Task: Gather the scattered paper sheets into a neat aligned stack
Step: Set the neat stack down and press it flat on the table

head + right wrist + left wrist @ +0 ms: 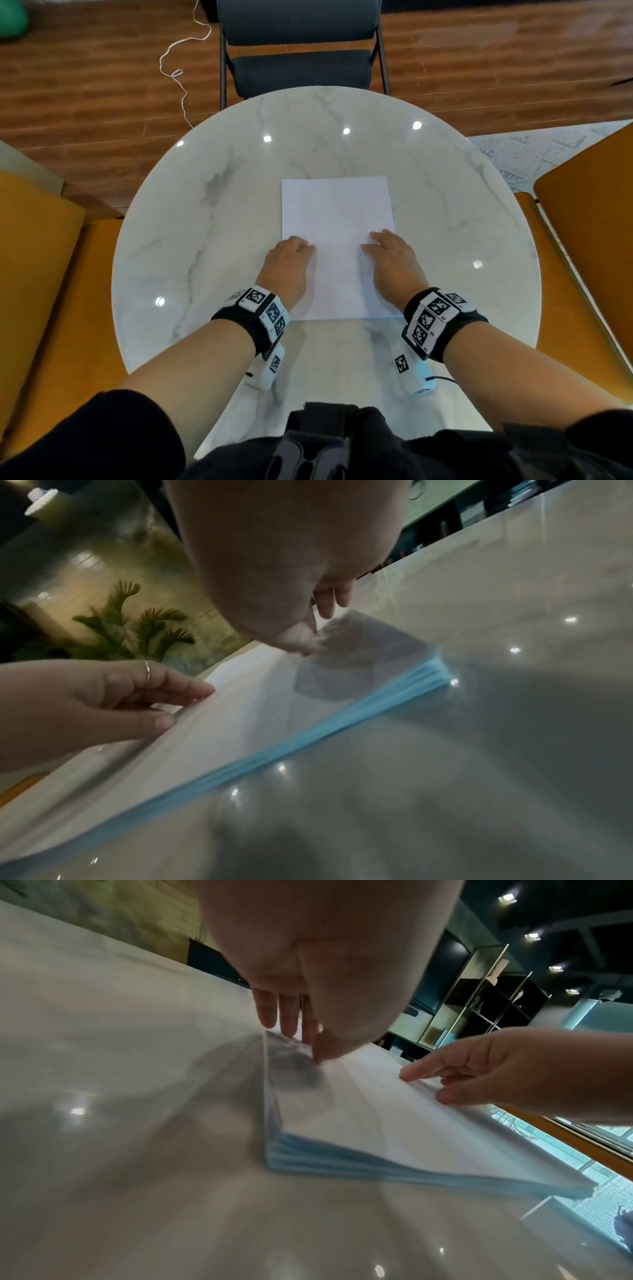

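Note:
A stack of white paper sheets (337,212) lies squared up in the middle of the round marble table (205,240). Its layered side edges show bluish in the left wrist view (377,1167) and in the right wrist view (308,729). My left hand (301,248) rests on the stack's left edge, fingers down along the side and thumb on top (301,1034). My right hand (375,243) lies on the right edge in the same way (322,615). Each hand also shows in the other wrist view, the right hand (462,1074) and the left hand (154,696), with fairly straight fingers touching the top sheet.
A dark folding chair (298,51) stands beyond the table's far edge. Orange seats flank the table at the left (41,257) and at the right (582,222). A white cord (178,68) trails over the wooden floor.

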Demonstrator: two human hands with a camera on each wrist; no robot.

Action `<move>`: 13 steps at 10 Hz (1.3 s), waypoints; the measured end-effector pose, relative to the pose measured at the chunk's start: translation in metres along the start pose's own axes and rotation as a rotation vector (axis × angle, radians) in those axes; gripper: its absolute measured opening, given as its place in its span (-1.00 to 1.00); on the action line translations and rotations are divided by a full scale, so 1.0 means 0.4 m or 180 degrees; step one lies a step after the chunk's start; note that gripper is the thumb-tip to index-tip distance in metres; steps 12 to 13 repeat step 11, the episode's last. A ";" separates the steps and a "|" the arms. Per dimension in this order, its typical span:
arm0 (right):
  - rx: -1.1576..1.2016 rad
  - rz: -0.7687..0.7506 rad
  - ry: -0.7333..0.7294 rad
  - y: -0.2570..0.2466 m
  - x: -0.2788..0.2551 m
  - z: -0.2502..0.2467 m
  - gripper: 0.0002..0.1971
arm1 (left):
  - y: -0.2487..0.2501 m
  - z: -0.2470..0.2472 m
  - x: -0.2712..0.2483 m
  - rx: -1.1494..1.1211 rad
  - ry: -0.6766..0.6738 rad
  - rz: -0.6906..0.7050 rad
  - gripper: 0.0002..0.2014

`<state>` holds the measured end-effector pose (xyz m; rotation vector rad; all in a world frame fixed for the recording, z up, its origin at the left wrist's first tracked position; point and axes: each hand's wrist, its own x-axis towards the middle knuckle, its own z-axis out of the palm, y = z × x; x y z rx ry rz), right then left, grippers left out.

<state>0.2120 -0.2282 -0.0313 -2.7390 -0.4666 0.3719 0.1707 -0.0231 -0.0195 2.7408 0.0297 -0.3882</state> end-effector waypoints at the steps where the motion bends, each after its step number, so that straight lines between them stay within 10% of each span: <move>1: -0.0291 -0.0137 -0.0303 0.002 -0.007 -0.005 -0.51 | 0.000 -0.011 0.000 0.0215 -0.0212 0.0143 -0.43; 3: -0.0567 -0.0175 -0.0854 -0.003 -0.004 -0.031 0.02 | 0.009 -0.036 0.007 0.0839 -0.0966 0.0223 0.20; 5: -0.0743 -0.0305 -0.1304 0.011 -0.012 -0.023 0.33 | -0.005 -0.034 0.004 0.1050 -0.1235 0.0304 0.32; 13: -0.0301 0.0193 -0.0709 0.066 -0.235 -0.055 -0.17 | -0.077 -0.074 -0.207 0.0341 -0.0795 0.0405 -0.17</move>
